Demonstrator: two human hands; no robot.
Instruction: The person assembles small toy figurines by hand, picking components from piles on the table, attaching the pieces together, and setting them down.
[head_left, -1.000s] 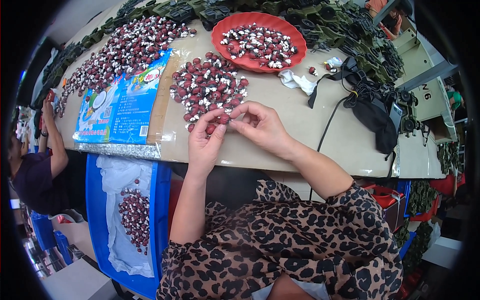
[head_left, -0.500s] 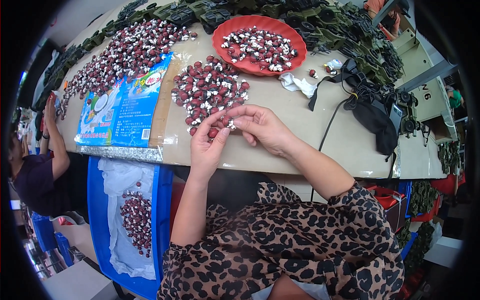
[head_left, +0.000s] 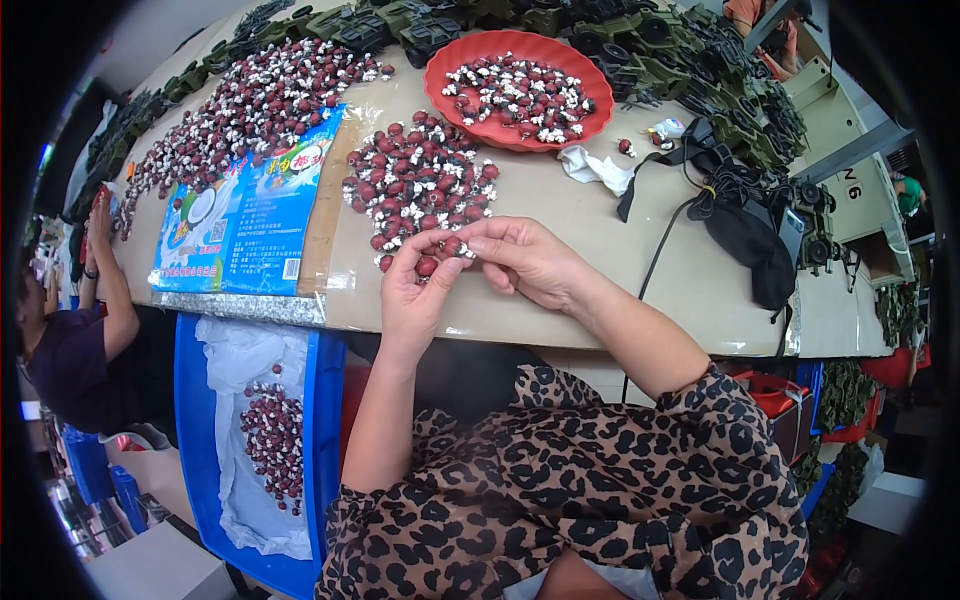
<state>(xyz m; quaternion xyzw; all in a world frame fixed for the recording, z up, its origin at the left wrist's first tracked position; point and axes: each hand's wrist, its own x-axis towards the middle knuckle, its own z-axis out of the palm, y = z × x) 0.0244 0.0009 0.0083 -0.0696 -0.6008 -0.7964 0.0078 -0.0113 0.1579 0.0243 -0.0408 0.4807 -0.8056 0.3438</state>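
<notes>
Left hand: my left hand (head_left: 414, 292) pinches a small round dark-red and white plastic-looking piece (head_left: 453, 247) at thumb and index; my fingers cover part of it.
Right hand: my right hand (head_left: 527, 262) closes its fingertips on that same piece from the other side; its curled lower fingers are partly hidden.
Inside my left grip: a second dark-red ball (head_left: 426, 266) shows; I cannot tell whether it is held or lies behind.
Beyond my fingers: a loose pile of similar pieces (head_left: 415, 180) on the beige tabletop (head_left: 600, 235), its near edge blocked by my hands.
Farther: a red scalloped plastic dish (head_left: 436, 80) of pieces; dark-green toy vehicles (head_left: 690, 70), cut off above.
</notes>
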